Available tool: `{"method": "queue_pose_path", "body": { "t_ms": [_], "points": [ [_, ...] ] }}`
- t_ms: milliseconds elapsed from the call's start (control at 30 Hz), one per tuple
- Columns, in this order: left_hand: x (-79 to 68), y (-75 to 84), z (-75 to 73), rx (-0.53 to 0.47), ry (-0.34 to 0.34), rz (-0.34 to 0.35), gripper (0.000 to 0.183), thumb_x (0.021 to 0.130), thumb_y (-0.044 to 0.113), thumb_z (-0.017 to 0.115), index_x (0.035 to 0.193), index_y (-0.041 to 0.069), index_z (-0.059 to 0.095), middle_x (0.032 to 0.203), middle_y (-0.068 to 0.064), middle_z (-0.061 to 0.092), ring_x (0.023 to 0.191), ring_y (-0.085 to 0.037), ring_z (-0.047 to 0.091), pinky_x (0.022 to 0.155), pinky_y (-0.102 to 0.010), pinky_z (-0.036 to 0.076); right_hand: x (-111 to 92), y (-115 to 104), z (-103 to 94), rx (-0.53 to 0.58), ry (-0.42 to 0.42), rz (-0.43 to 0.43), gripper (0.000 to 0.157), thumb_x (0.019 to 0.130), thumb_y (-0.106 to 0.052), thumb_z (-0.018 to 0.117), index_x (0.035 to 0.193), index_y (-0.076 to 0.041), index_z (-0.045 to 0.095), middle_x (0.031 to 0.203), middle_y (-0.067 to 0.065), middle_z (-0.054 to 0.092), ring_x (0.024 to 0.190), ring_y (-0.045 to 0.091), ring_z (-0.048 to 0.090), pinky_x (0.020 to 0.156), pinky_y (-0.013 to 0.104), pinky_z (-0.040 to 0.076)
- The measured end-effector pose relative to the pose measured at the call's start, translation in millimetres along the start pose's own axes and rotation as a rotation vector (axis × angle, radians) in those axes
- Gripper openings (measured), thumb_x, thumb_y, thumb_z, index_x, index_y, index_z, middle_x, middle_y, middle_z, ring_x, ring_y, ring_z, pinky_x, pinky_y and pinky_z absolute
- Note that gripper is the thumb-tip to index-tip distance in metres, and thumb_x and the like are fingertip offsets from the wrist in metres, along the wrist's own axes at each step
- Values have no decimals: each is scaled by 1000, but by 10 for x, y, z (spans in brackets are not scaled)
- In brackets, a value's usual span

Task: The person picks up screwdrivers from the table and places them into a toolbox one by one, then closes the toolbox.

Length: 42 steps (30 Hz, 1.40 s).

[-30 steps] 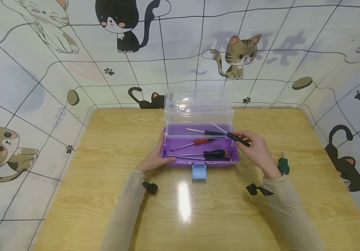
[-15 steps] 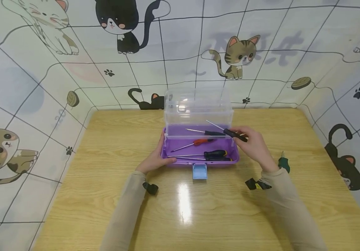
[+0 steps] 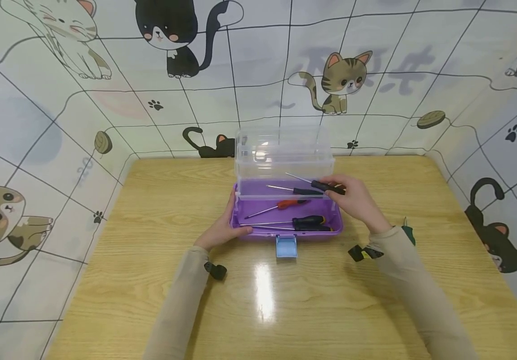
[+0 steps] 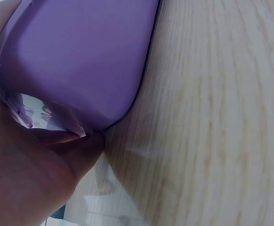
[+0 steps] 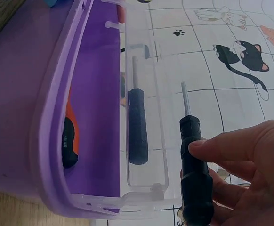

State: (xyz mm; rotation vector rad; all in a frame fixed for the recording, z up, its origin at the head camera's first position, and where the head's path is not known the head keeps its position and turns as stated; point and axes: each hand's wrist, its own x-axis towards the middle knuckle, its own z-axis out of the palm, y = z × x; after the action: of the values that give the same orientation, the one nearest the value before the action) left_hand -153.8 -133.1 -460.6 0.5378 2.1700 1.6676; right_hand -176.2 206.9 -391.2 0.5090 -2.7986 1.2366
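Observation:
A purple toolbox (image 3: pixel 263 205) stands on the table with its clear lid (image 3: pixel 285 145) raised. My left hand (image 3: pixel 219 232) holds its left end, thumb on the front rim; the left wrist view shows fingers against the purple wall (image 4: pixel 90 56). My right hand (image 3: pixel 353 197) pinches a black-handled screwdriver (image 5: pixel 193 165) by the handle, above the box's back right, shaft pointing left. Inside lie a black-handled screwdriver (image 3: pixel 305 191) at the back, a red-handled one (image 3: pixel 290 203) mid-box, and two dark-handled ones (image 3: pixel 310 220) along the front.
A blue latch (image 3: pixel 287 247) hangs from the box's front. On the table to the right, a green-handled tool (image 3: pixel 408 231) is partly hidden by my right sleeve (image 3: pixel 407 265). Cat-patterned cloth walls (image 3: pixel 258 75) stand behind and at both sides of the table (image 3: pixel 159 200).
My right hand has moved left and slightly away from me, carrying the screwdriver further over the toolbox. The left hand keeps its place on the box.

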Motion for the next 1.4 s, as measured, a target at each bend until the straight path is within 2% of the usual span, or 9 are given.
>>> {"method": "queue_pose_path", "body": {
  "t_ms": [167, 267, 367, 600, 833, 1067, 1267, 1400],
  "points": [
    [-2, 7, -5, -5, 1, -10, 113, 74, 13, 72, 139, 31, -18, 147, 3, -15, 132, -19, -4, 104, -47, 5, 96, -3, 5, -22, -35, -35, 29, 81, 1, 59, 109, -6, 63, 110, 13, 60, 85, 25, 55, 67, 36, 45],
    [2, 7, -13, -12, 6, -3, 113, 74, 12, 72, 139, 34, -18, 147, 3, -15, 132, -19, -3, 104, -47, 5, 144, -6, 4, -15, -55, -39, 29, 82, 1, 58, 109, -7, 63, 110, 12, 59, 77, 23, 54, 59, 33, 45],
    [4, 2, -19, -13, 7, 5, 113, 74, 11, 72, 138, 35, -18, 147, 2, -15, 132, -19, -3, 104, -47, 5, 190, -7, 2, -14, -75, -37, 29, 82, 1, 58, 110, -8, 62, 110, 12, 59, 75, 23, 52, 57, 33, 44],
    [-4, 11, -22, -6, 9, -9, 112, 75, 11, 72, 137, 38, -17, 147, 4, -15, 132, -18, -3, 104, -46, 4, 290, -20, 17, -15, -112, 0, 30, 82, 1, 59, 109, -9, 63, 110, 10, 59, 90, 22, 51, 68, 35, 43],
    [-12, 29, -14, 3, 7, -4, 112, 75, 12, 72, 139, 31, -18, 147, 2, -14, 132, -19, -4, 104, -47, 4, 344, -4, 41, 8, -137, -26, 29, 81, 1, 58, 108, -7, 63, 109, 12, 59, 98, 27, 51, 81, 43, 41],
    [-6, 19, -5, 12, 5, -5, 112, 75, 13, 72, 140, 28, -17, 147, 2, -15, 132, -18, -5, 104, -47, 4, 376, 54, 105, 72, -143, -25, 27, 80, 3, 59, 106, -4, 64, 106, 13, 60, 92, 26, 53, 78, 40, 42],
    [-2, 8, 1, 17, 5, -9, 112, 75, 14, 72, 140, 30, -18, 147, 3, -16, 132, -16, -5, 104, -46, 4, 403, 47, 148, 68, -170, 11, 27, 82, 2, 59, 108, -5, 63, 109, 13, 59, 98, 26, 52, 85, 41, 40],
    [-6, 8, 7, 27, 10, -9, 112, 75, 15, 72, 140, 28, -17, 147, 3, -15, 132, -18, -5, 104, -48, 4, 425, 40, 192, 72, -167, -17, 26, 81, 3, 59, 106, -3, 63, 106, 13, 61, 99, 27, 54, 87, 41, 39]
  ]
}}
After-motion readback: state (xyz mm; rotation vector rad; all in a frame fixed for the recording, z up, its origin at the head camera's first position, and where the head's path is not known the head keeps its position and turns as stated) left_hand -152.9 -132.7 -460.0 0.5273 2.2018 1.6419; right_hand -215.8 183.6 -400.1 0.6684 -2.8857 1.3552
